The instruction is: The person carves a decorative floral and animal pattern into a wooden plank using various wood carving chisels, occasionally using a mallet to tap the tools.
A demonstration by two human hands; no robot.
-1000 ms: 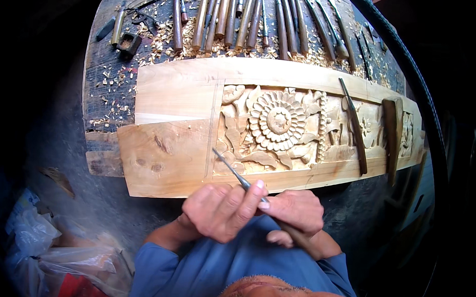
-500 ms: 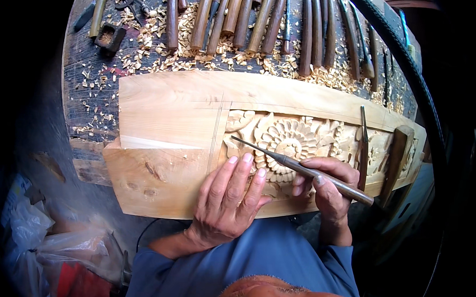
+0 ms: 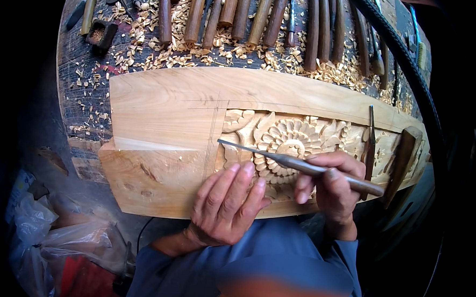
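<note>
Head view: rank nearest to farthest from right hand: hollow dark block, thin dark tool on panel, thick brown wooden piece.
1. Thin dark tool, just right of the right hand
2. Thick brown wooden piece, farther right
3. Hollow dark block, far upper left

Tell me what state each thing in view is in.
Board: partly carved, left end plain
Chisel: held aslant, tip leftward; contact with wood unclear
Right hand: closed around the chisel
Left hand: open, resting on the board
Dark tool: lying across the board
Tools: laid in a row
Shavings: loose, scattered
Bag: crumpled
</note>
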